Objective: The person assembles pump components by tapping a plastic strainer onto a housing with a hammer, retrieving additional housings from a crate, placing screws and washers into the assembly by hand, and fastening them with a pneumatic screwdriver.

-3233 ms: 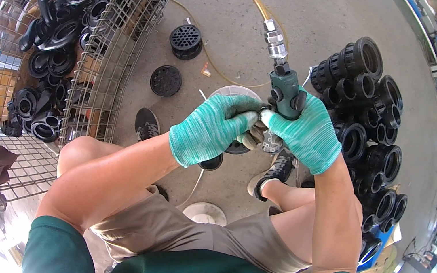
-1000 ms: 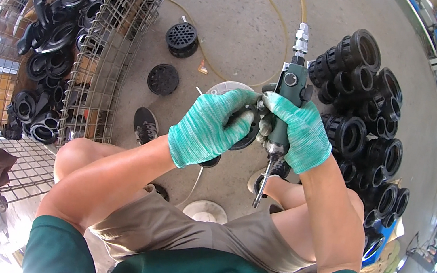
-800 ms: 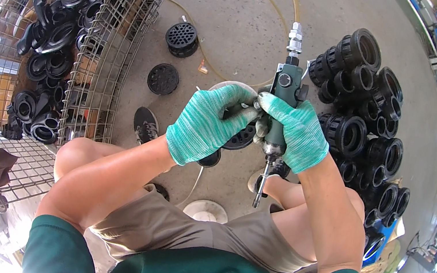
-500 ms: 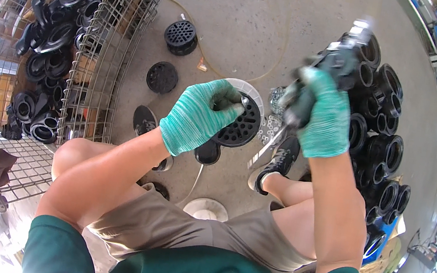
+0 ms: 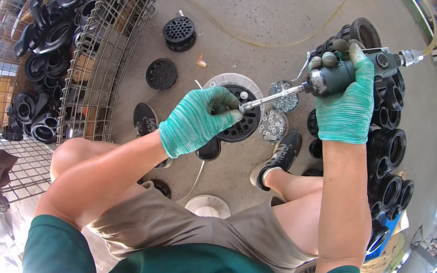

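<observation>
My right hand (image 5: 346,115), in a green knitted glove, is wrapped round a dark air-powered driver (image 5: 333,79) held level. Its long silver shaft (image 5: 278,97) slants down to the left and ends in a socket. At that socket end, the thumb and fingertips of my gloved left hand (image 5: 193,119) are pinched together. Whether a small fastener sits inside the pinch is hidden. Just below lies a round black perforated grate (image 5: 241,133) on a white round stand (image 5: 226,78). A small silver bolt head (image 5: 244,95) shows on the grate beside my left fingertips.
Two dishes of small metal parts (image 5: 285,97) and pale rings (image 5: 274,126) stand right of the grate. Black grates (image 5: 180,33) lie at the far left. A wire cage (image 5: 107,46) of black parts stands left, stacked black fittings (image 5: 388,154) right. A yellow hose (image 5: 264,44) crosses the floor.
My right hand has swung the driver round, so its shaft now points left and its socket meets my left fingertips. The left hand has barely moved. The hose has shifted outward.
</observation>
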`<state>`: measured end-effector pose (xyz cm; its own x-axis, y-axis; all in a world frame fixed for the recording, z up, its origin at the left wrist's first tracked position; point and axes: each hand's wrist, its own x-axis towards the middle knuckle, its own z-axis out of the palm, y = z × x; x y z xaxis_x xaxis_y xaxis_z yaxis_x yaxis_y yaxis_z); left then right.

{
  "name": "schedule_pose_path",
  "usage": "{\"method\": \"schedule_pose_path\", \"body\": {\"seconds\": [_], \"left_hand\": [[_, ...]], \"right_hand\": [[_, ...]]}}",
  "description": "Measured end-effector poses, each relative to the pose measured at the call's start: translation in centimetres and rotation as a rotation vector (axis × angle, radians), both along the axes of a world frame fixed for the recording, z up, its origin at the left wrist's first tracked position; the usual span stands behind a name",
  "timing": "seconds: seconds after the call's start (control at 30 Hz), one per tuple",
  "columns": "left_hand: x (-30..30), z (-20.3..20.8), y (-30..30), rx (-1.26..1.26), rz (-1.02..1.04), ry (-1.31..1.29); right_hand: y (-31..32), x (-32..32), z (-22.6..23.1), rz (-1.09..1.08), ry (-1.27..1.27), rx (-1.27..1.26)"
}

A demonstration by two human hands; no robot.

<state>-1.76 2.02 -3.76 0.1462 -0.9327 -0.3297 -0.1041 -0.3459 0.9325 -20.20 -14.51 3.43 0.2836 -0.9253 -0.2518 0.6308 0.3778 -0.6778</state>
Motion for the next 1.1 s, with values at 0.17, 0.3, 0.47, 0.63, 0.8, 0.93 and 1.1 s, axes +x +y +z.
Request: {"method": "schedule_pose_path", "body": {"seconds": [0.17, 0.3, 0.47, 0.63, 0.8, 0.93, 1.1], "left_hand": [[0.2, 0.4, -0.1, -0.001, -0.042, -0.044], [0.3, 0.5, -0.3, 0.010, -0.081, -0.134], [0.3, 0.8, -0.4, -0.013, -0.075, -0.085], [0.5, -0.6, 0.0, -0.070, -0.060, -0.118], [0.1, 0.2, -0.1, -0.027, -0.075, -0.169], [-0.2, -0.6, -0.2, -0.009, -0.087, -0.283], [-0.8, -2.4, -1.1, 0.015, -0.211, -0.553]], "right_hand": [[0.0, 0.0, -0.1, -0.021, 0.005, -0.012], [-0.1, -0.2, 0.1, -0.044, 0.018, -0.014], [-0.2, -0.5, -0.1, -0.039, 0.031, -0.026], [0.2, 0.2, 0.0, -0.064, 0.047, -0.011], [-0.3, -0.3, -1.2, -0.019, 0.026, 0.032], [0.7, 0.0, -0.9, 0.047, 0.054, -0.052], [2.2, -0.4, -0.8, 0.184, 0.164, -0.141]]}}
